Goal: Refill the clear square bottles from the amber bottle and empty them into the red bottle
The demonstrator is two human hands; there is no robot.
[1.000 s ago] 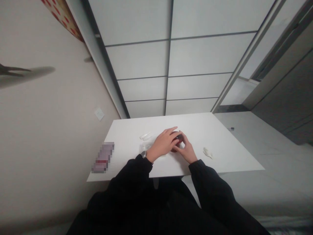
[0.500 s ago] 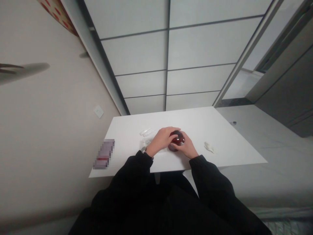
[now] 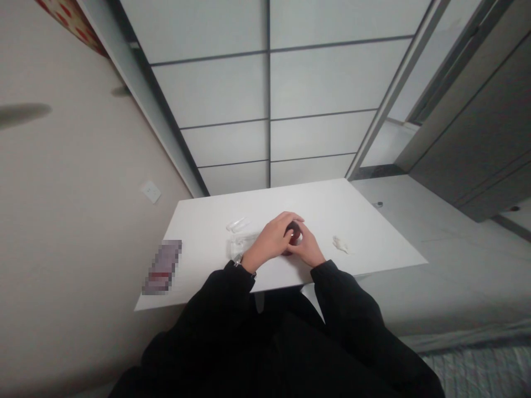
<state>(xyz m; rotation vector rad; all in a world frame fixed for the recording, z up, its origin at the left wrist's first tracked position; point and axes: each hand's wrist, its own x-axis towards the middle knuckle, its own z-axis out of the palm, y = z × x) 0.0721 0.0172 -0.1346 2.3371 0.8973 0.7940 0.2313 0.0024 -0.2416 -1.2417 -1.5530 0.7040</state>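
Observation:
A dark red, shiny, rounded object (image 3: 295, 231) stands over the white table, and I cannot make out exactly what it is. My left hand (image 3: 271, 239) curls round its left side and over its top, fingers bent. Against its right side, my right hand (image 3: 310, 246) is wrapped with the thumb toward the front. Between them the hands hide most of the object. Just left of my left hand lies a clear plastic tray or package (image 3: 237, 244), partly covered by that hand. Behind it are slim clear plastic pieces (image 3: 238, 224).
A crumpled white piece (image 3: 341, 244), perhaps tissue, lies right of my hands on the white table (image 3: 373, 249). At the left edge is a blurred-out purplish rectangle (image 3: 164, 268). A wall stands at left, and panelled sliding doors (image 3: 232, 99) rise behind.
The whole view has shifted, so the table sits further left in the picture. Both hands stay on the red object and now cover more of it.

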